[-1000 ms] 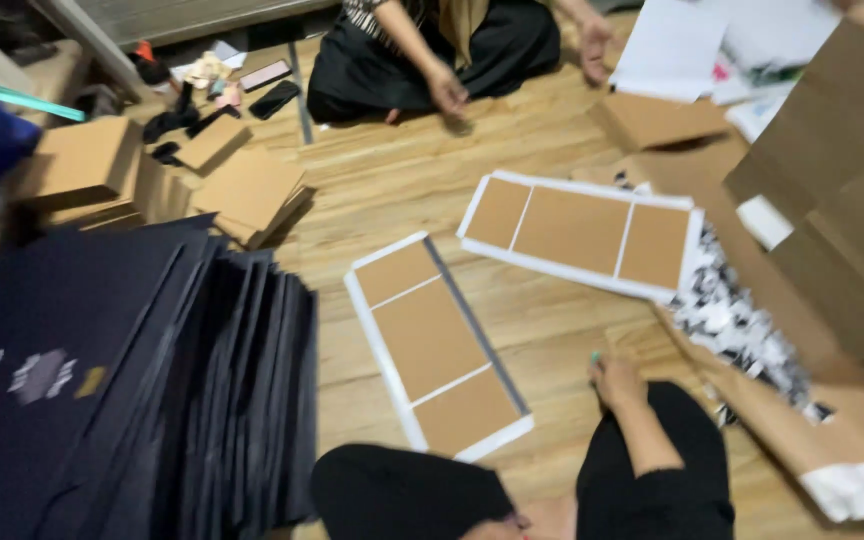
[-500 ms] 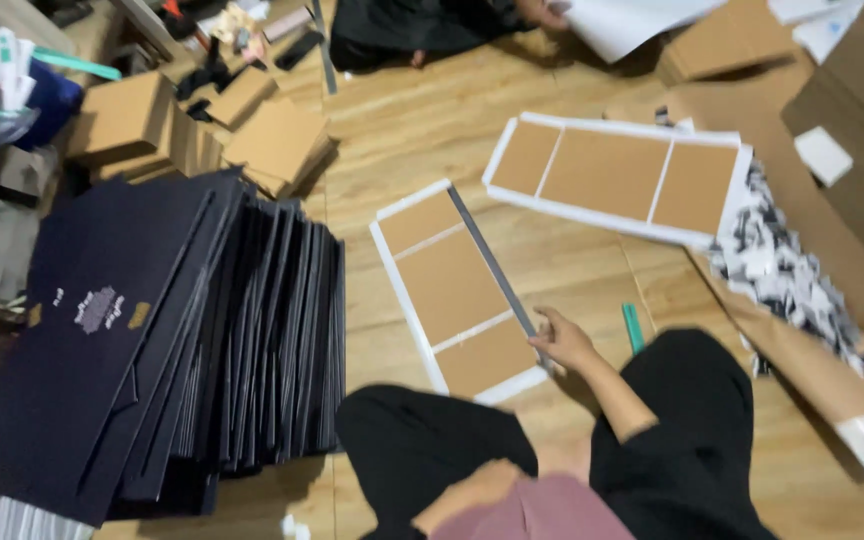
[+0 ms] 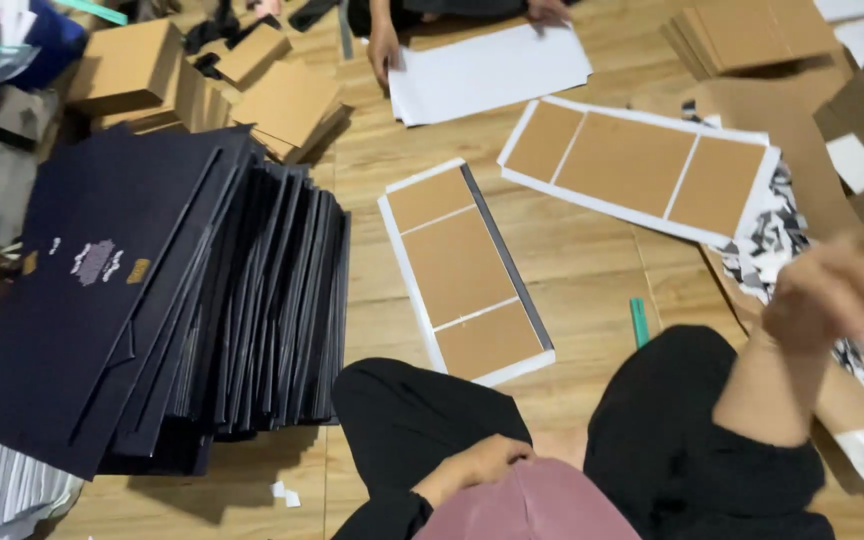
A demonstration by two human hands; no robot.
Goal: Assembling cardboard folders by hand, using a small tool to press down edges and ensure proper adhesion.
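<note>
Down on the wooden floor (image 3: pixel 592 270), the seated person's left hand (image 3: pixel 487 462) rests on the lap, fingers curled against the pink fabric (image 3: pixel 542 505) there, grasping nothing clearly. The right hand (image 3: pixel 842 290) is raised and blurred above the right knee; whether it is released or clenched cannot be told. Just ahead of the knees lies a flat white-edged sheet with three brown cardboard panels and a grey strip down its right side (image 3: pixel 464 270). A wider sheet of the same kind, three brown panels on white (image 3: pixel 642 168), lies beyond it to the right, well apart from the hands. A small green marker-like stick (image 3: pixel 638 322) lies on the floor between the near sheet and the right knee. To the left, a fanned stack of dark navy flat folders (image 3: pixel 182 290) spreads out, the top one bearing a small pale emblem at its centre-left. Brown cardboard boxes (image 3: pixel 202 80) pile behind the stack. Across the floor another person's hand (image 3: pixel 384 50) presses plain white sheets (image 3: pixel 492 70).
</note>
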